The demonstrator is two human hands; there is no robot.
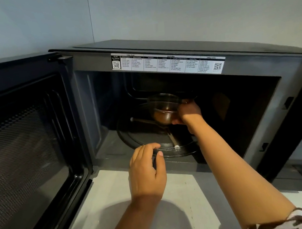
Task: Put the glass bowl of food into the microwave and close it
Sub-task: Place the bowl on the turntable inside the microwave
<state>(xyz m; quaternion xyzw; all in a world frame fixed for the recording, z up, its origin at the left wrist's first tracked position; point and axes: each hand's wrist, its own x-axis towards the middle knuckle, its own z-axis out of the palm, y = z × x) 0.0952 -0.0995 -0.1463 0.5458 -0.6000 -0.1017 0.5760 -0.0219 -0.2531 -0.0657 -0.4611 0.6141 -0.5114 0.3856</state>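
Observation:
A dark microwave (pixel 176 49) stands on a white counter with its door (pixel 23 140) swung wide open to the left. Deep inside the cavity my right hand (pixel 188 112) grips a small glass bowl (pixel 162 111) of brown food by its right rim, holding it over the round glass turntable (pixel 130 136). Whether the bowl touches the plate I cannot tell. My left hand (pixel 147 170) hovers at the cavity's front lip, fingers loosely curled near the turntable's front edge, holding nothing.
A label with printed menus and QR codes (pixel 168 63) runs along the top frame of the opening. White counter (pixel 119 205) lies in front of the microwave. A grey wall stands behind. Door latches (pixel 287 103) sit on the right frame.

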